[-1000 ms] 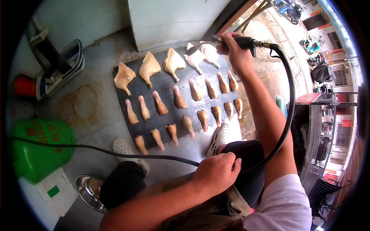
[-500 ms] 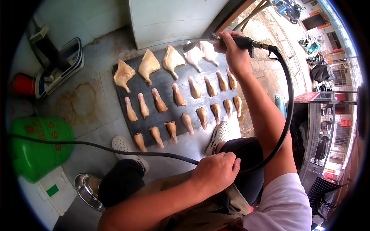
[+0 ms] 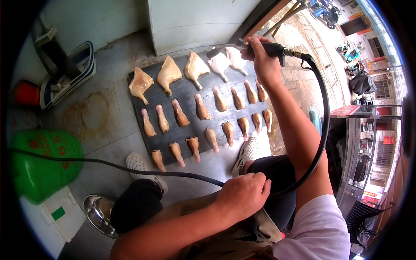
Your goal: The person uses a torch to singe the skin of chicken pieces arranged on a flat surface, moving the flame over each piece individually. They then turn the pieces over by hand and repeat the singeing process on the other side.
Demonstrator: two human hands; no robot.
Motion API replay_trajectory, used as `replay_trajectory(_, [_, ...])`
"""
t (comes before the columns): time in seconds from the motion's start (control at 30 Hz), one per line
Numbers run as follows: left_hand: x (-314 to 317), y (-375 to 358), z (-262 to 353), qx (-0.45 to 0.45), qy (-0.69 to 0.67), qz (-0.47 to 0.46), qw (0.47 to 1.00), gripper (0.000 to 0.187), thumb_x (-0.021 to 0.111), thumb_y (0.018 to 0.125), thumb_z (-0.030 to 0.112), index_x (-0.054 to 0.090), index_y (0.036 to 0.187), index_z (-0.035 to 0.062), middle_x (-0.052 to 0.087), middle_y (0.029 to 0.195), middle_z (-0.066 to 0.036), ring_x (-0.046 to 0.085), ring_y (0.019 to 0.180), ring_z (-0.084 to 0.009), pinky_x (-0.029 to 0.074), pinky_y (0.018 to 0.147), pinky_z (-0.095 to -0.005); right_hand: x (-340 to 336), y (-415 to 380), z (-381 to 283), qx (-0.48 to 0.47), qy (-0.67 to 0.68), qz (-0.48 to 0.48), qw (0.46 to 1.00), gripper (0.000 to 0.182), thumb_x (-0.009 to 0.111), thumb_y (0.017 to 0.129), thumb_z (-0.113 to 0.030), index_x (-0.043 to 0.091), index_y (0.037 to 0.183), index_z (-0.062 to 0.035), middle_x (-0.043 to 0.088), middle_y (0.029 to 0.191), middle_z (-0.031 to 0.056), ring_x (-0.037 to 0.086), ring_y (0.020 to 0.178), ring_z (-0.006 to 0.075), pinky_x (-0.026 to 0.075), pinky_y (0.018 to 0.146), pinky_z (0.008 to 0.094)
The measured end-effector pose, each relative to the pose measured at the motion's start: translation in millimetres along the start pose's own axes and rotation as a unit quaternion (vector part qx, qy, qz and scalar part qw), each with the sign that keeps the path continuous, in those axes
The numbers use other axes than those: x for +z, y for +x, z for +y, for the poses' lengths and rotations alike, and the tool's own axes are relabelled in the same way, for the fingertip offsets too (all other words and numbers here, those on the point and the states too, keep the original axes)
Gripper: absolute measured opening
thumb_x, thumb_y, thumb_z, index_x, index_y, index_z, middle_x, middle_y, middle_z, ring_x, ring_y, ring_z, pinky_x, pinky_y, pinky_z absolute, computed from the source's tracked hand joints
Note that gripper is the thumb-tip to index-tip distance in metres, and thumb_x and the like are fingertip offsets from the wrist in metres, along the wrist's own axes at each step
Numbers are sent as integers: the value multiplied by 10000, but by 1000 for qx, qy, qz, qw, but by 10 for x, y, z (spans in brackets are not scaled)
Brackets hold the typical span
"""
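Note:
My right hand is wrapped around the black handle of a gas torch. Its thin metal tube leads left to a dark burner head over the top of a pale chicken leg quarter. My left hand is closed around the black hose near my lap. On a dark flat board lie several leg quarters in the back row, the left ones yellower than the two pale ones at right. Several browned drumsticks lie in two rows nearer my feet. Any flame is not visible.
A green gas cylinder stands at left with the hose running across it. Near it are a metal bowl, a scale-like stand and a red container. My shoes are at the board's near edge. A glass cabinet stands at right.
The whole view has shifted very slightly. Both hands keep their grips, and the burner head stays over the pale leg quarter with hardly any movement. The chicken pieces lie as before.

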State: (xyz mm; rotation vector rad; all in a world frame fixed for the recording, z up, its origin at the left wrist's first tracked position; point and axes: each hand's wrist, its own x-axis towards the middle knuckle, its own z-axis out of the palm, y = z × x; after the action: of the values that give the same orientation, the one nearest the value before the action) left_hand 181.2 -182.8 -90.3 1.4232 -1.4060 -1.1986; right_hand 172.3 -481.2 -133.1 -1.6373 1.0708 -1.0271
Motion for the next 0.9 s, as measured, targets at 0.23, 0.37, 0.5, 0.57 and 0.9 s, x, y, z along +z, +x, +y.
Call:
replay_trajectory(0.23, [-3,-9,-1,-4,4,-7,1000,292,597,919,215,511,707,34,580,669,-184,585,633,-400,463,574,-480,72,49,28,-8,52,17,998,270,613,963,-238,600,1025,24,675,850,114,691,732,173,567,681,279])
replay_trajectory(0.37, [-7,-11,-2,-7,8,-5,1000,294,594,922,218,511,709,33,582,673,-183,585,632,-400,462,572,-480,108,108,123,-20,59,32,998,270,643,943,-235,605,1009,24,676,803,98,685,697,159,556,655,264])
replay_trajectory(0.5, [-34,-12,2,-9,6,-3,1000,294,592,924,216,510,710,32,582,672,-182,584,630,-399,462,569,-477,129,113,176,-12,46,33,998,258,642,938,-216,610,1002,32,675,782,104,679,681,154,546,635,262])
replay_trajectory(0.57, [-43,-16,3,-7,3,0,1000,293,592,925,214,510,710,33,582,672,-181,584,628,-398,463,568,-475,120,96,173,1,21,32,999,247,637,938,-202,612,998,37,673,766,105,673,669,151,539,620,264])
replay_trajectory(0.9, [-31,-38,16,-1,3,2,1000,294,593,925,210,509,704,35,577,662,-177,582,621,-393,461,561,-471,0,-64,58,53,-51,-1,997,320,599,969,-258,580,1089,38,661,838,116,675,735,170,564,708,287])
